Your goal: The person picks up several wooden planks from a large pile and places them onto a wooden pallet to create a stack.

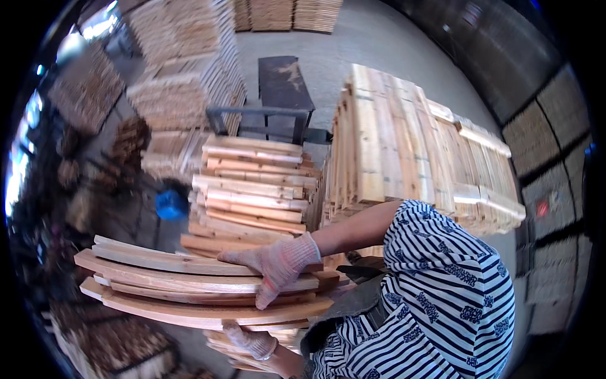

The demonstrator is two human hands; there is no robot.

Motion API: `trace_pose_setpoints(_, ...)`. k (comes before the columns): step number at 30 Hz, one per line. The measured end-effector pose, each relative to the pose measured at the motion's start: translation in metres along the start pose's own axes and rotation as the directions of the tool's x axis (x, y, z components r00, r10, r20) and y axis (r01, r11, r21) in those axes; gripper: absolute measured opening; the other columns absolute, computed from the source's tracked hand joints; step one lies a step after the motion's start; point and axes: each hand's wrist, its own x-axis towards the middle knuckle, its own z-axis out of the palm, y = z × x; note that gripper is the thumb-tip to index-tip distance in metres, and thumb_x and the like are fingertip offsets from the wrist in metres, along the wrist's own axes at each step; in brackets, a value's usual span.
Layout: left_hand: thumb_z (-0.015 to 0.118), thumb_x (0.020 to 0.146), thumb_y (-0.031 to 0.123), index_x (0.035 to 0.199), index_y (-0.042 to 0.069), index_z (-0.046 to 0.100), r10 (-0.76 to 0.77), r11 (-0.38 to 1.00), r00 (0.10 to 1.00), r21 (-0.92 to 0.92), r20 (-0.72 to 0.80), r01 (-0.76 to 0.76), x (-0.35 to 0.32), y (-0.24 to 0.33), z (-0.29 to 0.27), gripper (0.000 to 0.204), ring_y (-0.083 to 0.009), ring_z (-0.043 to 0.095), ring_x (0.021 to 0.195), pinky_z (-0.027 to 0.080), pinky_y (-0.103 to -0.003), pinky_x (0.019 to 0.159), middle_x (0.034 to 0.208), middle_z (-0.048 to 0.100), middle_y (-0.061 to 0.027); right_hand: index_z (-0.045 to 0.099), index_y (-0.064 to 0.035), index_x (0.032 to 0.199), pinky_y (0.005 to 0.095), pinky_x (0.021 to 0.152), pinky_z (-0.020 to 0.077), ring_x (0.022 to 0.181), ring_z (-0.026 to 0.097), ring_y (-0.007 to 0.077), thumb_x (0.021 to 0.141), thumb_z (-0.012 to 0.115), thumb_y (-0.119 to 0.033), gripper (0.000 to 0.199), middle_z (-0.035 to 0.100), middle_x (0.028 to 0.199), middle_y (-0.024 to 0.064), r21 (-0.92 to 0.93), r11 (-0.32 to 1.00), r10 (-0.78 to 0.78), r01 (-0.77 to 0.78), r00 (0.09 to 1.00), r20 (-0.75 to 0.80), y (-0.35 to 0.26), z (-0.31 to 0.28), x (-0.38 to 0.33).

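A bundle of several long pale wooden boards (208, 278) lies crosswise in front of me, slightly fanned at its left end. My right hand (281, 268), in a whitish knit glove with reddish stains, grips the bundle from above near its right end. Below, my left hand (249, 341), gloved too, presses against the lower side of the boards; part of its fingers is hidden by the wood. Just beyond the bundle stands a stack of similar boards (252, 202) laid in layers. More boards (240, 354) show under the bundle, by my left hand.
A tall stack of boards (398, 139) stands to the right, with more stacked wood (183, 95) at the far left. A dark table (284, 82) and a metal frame (252, 112) are beyond. A blue round object (171, 205) sits left of the near stack.
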Motion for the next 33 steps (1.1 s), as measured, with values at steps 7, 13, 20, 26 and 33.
trace_pose_setpoints(7, 0.058, 0.093, 0.047, 0.143, -0.007, 0.042, -0.047, 0.874, 0.973, -0.463, 0.228, 0.151, 0.094, 0.157, 0.064, 0.076, -0.0354, 0.054, 0.123, 0.046, -0.05, 0.104, 0.139, 0.051, -0.0243, 0.012, 0.0029, 0.16, 0.0369, 0.117, 0.0338, 0.142, 0.042, 0.0353, 0.072, 0.085, -0.044, 0.123, 0.041, 0.152, 0.0302, -0.323, 0.891, -0.438, 0.319, 0.792, -0.426, -0.079, -0.058, -0.142)
trace_pose_setpoints(13, 0.07, 0.094, 0.034, 0.142, -0.003, 0.044, 0.758, 0.632, 0.648, -0.165, -0.071, -0.758, 0.156, 0.269, 0.156, 0.065, -0.0416, 0.053, 0.128, 0.047, -0.054, 0.105, 0.143, 0.048, -0.027, 0.014, 0.0025, 0.158, 0.0333, 0.103, 0.049, 0.126, 0.058, 0.0321, 0.071, 0.087, -0.029, 0.118, 0.056, 0.137, 0.0249, -0.391, 0.858, -0.514, 0.333, 0.591, -0.622, -0.137, -0.105, -0.284)
trace_pose_setpoints(20, 0.081, 0.081, 0.031, 0.145, 0.002, 0.039, 0.423, 0.515, 0.752, -0.817, 0.506, 0.26, 0.167, 0.337, 0.252, 0.082, -0.0284, 0.055, 0.125, 0.049, -0.044, 0.107, 0.14, 0.052, -0.0168, 0.012, 0.0039, 0.158, 0.0378, 0.108, 0.0464, 0.134, 0.05, 0.03, 0.069, 0.093, -0.041, 0.128, 0.049, 0.146, 0.0249, -0.478, 0.841, -0.54, 0.252, 0.354, -0.764, -0.128, -0.137, -0.358)
trace_pose_setpoints(26, 0.096, 0.065, 0.021, 0.149, 0.0, 0.03, 0.734, 0.552, 0.586, -0.804, 0.343, -0.22, 0.145, 0.284, 0.274, 0.108, -0.0235, 0.06, 0.116, 0.053, -0.038, 0.1, 0.131, 0.057, -0.0123, 0.01, 0.0043, 0.159, 0.0408, 0.119, 0.0313, 0.144, 0.037, 0.0293, 0.074, 0.088, -0.051, 0.127, 0.04, 0.153, 0.0232, -0.443, 0.799, -0.548, 0.407, 0.189, -0.815, -0.029, -0.121, -0.272)
trace_pose_setpoints(33, 0.082, 0.077, 0.005, 0.151, 0.007, 0.034, 0.467, 0.582, 0.454, -0.651, 0.758, 0.488, 0.105, 0.405, 0.286, 0.089, -0.0225, 0.062, 0.114, 0.055, -0.035, 0.095, 0.13, 0.058, -0.0103, 0.024, -0.0047, 0.158, 0.0412, 0.119, 0.0327, 0.142, 0.04, 0.0347, 0.086, 0.076, -0.053, 0.1, 0.041, 0.151, 0.029, -0.359, 0.91, -0.386, 0.204, 0.11, -0.916, -0.023, -0.133, -0.34)
